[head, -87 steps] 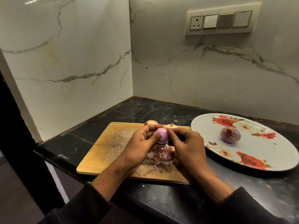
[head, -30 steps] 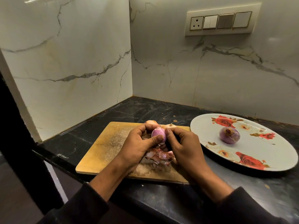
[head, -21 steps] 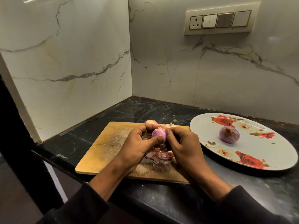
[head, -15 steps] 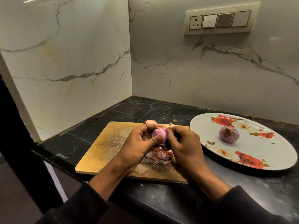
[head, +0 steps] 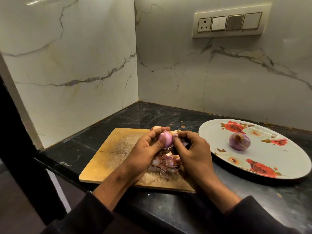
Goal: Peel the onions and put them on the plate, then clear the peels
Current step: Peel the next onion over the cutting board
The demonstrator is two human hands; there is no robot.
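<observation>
Both hands (head: 168, 149) grip one onion (head: 166, 138), hiding its underside.

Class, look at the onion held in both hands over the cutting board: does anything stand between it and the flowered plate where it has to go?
Nothing visible does. The onion sits between the left hand and right hand; only the right hand's own fingers lie toward the plate, which has bare space beside its peeled onion.

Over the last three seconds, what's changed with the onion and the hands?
Little. The left hand and right hand keep hold of the onion above the cutting board; it has turned slightly in their grip, showing a paler side. The peels underneath, the peeled onion and the plate stayed put.
</observation>
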